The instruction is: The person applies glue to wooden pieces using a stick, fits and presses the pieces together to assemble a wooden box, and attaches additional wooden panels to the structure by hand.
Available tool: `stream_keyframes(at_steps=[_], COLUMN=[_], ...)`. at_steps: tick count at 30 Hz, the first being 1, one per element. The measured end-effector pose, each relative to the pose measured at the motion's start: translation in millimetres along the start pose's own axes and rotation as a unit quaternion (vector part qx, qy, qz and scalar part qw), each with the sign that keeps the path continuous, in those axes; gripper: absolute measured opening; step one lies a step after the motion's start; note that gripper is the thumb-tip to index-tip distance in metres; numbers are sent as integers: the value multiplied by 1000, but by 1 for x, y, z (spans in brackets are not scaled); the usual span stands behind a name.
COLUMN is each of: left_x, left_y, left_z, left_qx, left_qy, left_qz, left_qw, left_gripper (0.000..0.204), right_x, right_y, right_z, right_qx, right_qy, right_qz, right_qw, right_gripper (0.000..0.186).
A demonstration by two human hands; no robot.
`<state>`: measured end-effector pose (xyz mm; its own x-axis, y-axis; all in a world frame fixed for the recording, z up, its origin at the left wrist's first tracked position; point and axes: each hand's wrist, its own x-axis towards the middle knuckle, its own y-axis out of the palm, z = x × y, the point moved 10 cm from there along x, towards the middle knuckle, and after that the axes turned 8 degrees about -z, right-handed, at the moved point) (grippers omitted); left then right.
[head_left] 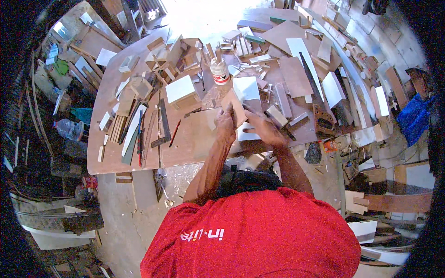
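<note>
Over the near edge of the workbench, my left hand (pixel 225 123) is closed on a small, thin brown wooden board (pixel 235 105), thumb lying on its face. The board is tilted, its upper end pointing away from me. My right hand (pixel 263 129) is beside the board's right edge, fingers stretched and apart; one fingertip reaches that edge, and whether it presses there I cannot tell. Beyond the board lies a white-topped panel (pixel 246 88). A white glue tub (pixel 219 73) with brushes or sticks in it stands just behind.
Wood offcuts crowd the bench (pixel 190 139). A white-topped wooden box (pixel 182 91) sits left of the board, with a red pencil (pixel 175 133) and a dark try square (pixel 162 123) nearby. At right lies a handsaw (pixel 322 118). Scrap wood covers the floor on both sides.
</note>
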<state>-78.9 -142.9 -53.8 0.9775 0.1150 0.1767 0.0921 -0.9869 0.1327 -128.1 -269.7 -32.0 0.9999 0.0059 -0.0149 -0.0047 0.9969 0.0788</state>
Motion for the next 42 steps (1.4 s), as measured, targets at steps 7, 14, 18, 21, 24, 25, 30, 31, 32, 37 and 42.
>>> stream_keyframes(at_steps=[7, 14, 18, 21, 24, 25, 30, 31, 32, 37, 42], left_x=[13, 23, 12, 15, 14, 13, 19, 21, 21, 32, 18], left_y=[-24, -44, -48, -41, -17, -8, 18, 19, 17, 28, 50], left_z=[31, 4, 48, 41, 39, 36, 18, 22, 25, 2, 0], left_qx=[-146, 180, -44, -18, -82, -112, -129, -118, -115, -69, -100], left_qy=[-201, -37, -243, -188, -220, -229, -199, -216, -219, -91, -204], left_qz=[-59, -1, -91, -103, -27, 3, 49, 32, 18, 61, 2], left_qw=[967, 983, 965, 977, 972, 967, 970, 969, 969, 992, 974], left_gripper=[26, 27, 48, 45, 49, 40, 32, 25, 22, 18, 47], right_x=[-22, -48, -59, -56, -43, -39, -19, -16, -15, -23, -22], right_y=[-80, -172, -157, -144, -132, -128, -135, -137, -135, -142, -94], right_z=[-43, -48, -24, -30, -55, -59, -90, -94, -86, -37, 6], right_qx=[17, -310, -491, -530, -575, -619, -673, -681, -675, -440, -152], right_qy=[108, -64, -133, -91, -53, -63, -21, 1, -25, -44, -76], right_qz=[-191, -375, -370, -333, -266, -266, -241, -220, -222, -297, -235], right_qw=[975, 871, 777, 775, 772, 736, 699, 699, 704, 847, 957], right_gripper=[27, 18, 21, 32, 46, 50, 58, 60, 60, 61, 46])
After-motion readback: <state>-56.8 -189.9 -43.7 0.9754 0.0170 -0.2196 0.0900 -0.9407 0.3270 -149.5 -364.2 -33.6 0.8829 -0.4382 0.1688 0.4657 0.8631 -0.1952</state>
